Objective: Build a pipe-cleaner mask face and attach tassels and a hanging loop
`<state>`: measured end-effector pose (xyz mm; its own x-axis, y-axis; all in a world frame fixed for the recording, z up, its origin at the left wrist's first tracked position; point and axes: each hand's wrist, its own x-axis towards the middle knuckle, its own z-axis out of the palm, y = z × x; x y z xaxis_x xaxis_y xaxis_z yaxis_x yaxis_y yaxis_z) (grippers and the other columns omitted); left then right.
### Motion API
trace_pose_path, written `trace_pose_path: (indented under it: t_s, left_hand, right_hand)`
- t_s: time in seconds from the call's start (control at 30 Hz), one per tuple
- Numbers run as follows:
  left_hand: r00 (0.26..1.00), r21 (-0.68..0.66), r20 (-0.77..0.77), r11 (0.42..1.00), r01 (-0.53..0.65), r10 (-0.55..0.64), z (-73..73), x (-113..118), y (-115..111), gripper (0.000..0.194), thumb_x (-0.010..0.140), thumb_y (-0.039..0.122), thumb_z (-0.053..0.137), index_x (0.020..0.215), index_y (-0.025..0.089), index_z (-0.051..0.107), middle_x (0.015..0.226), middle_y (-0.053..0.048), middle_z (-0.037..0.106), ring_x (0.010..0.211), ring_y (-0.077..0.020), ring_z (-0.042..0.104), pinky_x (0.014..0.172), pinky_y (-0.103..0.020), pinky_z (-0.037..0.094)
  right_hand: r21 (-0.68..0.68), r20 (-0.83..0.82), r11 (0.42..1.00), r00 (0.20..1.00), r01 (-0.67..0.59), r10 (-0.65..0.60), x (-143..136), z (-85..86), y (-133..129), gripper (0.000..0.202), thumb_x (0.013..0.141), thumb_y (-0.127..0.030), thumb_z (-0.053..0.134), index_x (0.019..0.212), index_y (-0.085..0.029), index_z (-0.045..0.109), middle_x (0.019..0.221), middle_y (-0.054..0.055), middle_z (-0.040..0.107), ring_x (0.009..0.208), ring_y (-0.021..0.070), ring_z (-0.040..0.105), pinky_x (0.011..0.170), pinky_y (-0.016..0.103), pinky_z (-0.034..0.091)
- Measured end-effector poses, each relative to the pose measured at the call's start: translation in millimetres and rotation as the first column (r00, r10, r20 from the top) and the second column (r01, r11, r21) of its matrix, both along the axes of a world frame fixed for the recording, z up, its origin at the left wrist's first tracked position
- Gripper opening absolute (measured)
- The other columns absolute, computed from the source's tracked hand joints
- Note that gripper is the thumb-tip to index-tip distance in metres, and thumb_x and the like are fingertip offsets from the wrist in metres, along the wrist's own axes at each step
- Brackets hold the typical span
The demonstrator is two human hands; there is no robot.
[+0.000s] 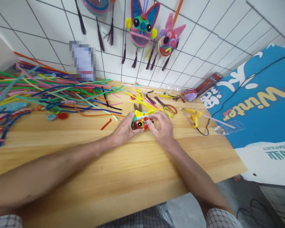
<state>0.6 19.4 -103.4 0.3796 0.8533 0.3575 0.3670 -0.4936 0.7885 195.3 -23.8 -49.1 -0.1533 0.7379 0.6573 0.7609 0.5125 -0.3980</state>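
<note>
Between my two hands, just above the wooden table, is a small pipe-cleaner animal mask (142, 121) with yellow ears, a round black-and-yellow eye and red parts. My left hand (124, 128) grips its left side, the fingers curled round behind. On its right side my right hand (161, 127) is closed, thumb and fingertips at the red front piece. The far side of the mask is hidden by the fingers. Right behind it lie pliers (137, 107) with open jaws, and scissors (171, 109) rest a little to the right.
A heap of coloured pipe cleaners (61, 85) covers the table's back left. A yellow glue gun (193, 116) with a black cable sits at right. A short red pipe-cleaner piece (106, 124) lies by my left wrist. Finished masks (141, 30) hang on the tiled wall.
</note>
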Motion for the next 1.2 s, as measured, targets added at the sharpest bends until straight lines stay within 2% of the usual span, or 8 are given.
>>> trace_pose_path:
  t_s: [0.13,0.23,0.33,0.47,0.67,0.8,0.9,1.2]
  left_hand:
    - [0.999,-0.034,0.007,0.999,-0.042,0.042,-0.9,0.2,0.1,0.046,0.078,0.038,0.083,0.108,0.022,0.052,0.105,-0.004,0.064,0.096,-0.0240,0.065,0.085,-0.038,0.056]
    - [0.996,-0.076,0.078,0.996,-0.039,0.045,-1.9,-0.6,0.9,0.057,0.077,0.036,0.085,0.122,0.022,0.052,0.116,-0.007,0.066,0.106,-0.0261,0.068,0.094,-0.041,0.056]
    - [0.986,-0.093,0.163,0.995,-0.026,0.041,-1.6,-2.4,1.9,0.069,0.077,0.034,0.085,0.135,0.024,0.049,0.133,-0.010,0.065,0.124,-0.0283,0.065,0.108,-0.045,0.052]
    - [0.983,-0.112,0.177,0.993,-0.023,0.042,-0.4,-3.3,2.6,0.071,0.078,0.034,0.084,0.138,0.024,0.048,0.137,-0.011,0.063,0.129,-0.0284,0.063,0.113,-0.046,0.049]
    - [0.979,-0.188,0.205,0.982,0.035,0.005,4.5,-4.5,-0.7,0.085,0.074,0.043,0.087,0.144,0.021,0.044,0.141,-0.015,0.061,0.131,-0.0311,0.062,0.114,-0.050,0.049]
    - [0.947,-0.250,0.315,0.957,0.145,-0.061,18.2,-9.3,-1.6,0.064,0.091,0.055,0.068,0.143,0.022,0.048,0.146,-0.014,0.060,0.139,-0.0291,0.057,0.118,-0.050,0.047]
    - [0.932,-0.273,0.359,0.950,0.151,-0.045,28.9,-7.8,0.5,0.059,0.093,0.060,0.066,0.138,0.023,0.054,0.147,-0.014,0.061,0.142,-0.0300,0.054,0.117,-0.051,0.047]
    - [0.953,-0.258,0.233,0.957,-0.129,0.192,37.6,24.6,6.9,0.070,0.080,0.049,0.081,0.137,0.023,0.050,0.132,-0.011,0.064,0.119,-0.0247,0.067,0.101,-0.043,0.057]
  right_hand:
    - [-0.131,-0.233,0.987,0.965,0.094,-0.123,15.3,-3.8,4.8,0.018,0.096,-0.035,0.064,0.108,-0.022,0.067,0.102,0.007,0.074,0.090,0.0222,0.068,0.083,0.039,0.055]
    - [-0.339,-0.341,0.941,0.930,0.015,-0.137,22.7,-17.2,12.9,0.024,0.096,-0.039,0.061,0.112,-0.022,0.067,0.107,0.007,0.076,0.093,0.0222,0.071,0.085,0.038,0.057]
    - [-0.420,-0.406,0.904,0.908,-0.082,-0.106,24.9,-34.1,20.3,0.027,0.095,-0.039,0.060,0.117,-0.024,0.066,0.104,0.005,0.077,0.094,0.0217,0.073,0.086,0.038,0.058]
    - [-0.427,-0.448,0.900,0.885,-0.089,-0.125,24.9,-48.1,26.9,0.032,0.094,-0.041,0.061,0.120,-0.024,0.066,0.099,0.004,0.077,0.091,0.0214,0.072,0.083,0.037,0.059]
    - [-0.412,-0.494,0.904,0.862,-0.118,-0.113,19.5,-46.4,26.8,0.024,0.092,-0.045,0.060,0.099,-0.023,0.067,0.090,0.002,0.074,0.081,0.0197,0.069,0.078,0.034,0.056]
    - [-0.352,-0.450,0.934,0.886,-0.060,-0.113,14.5,-42.8,23.3,0.022,0.092,-0.043,0.059,0.096,-0.022,0.068,0.088,0.003,0.072,0.079,0.0202,0.066,0.071,0.032,0.054]
    - [-0.317,-0.424,0.948,0.899,-0.032,-0.111,12.8,-42.6,22.7,0.021,0.091,-0.040,0.058,0.095,-0.022,0.068,0.087,0.003,0.071,0.076,0.0194,0.064,0.071,0.032,0.053]
    - [-0.278,-0.398,0.959,0.915,-0.052,-0.066,11.2,-43.5,21.0,0.020,0.095,-0.038,0.055,0.099,-0.023,0.066,0.088,0.003,0.073,0.074,0.0197,0.065,0.072,0.033,0.053]
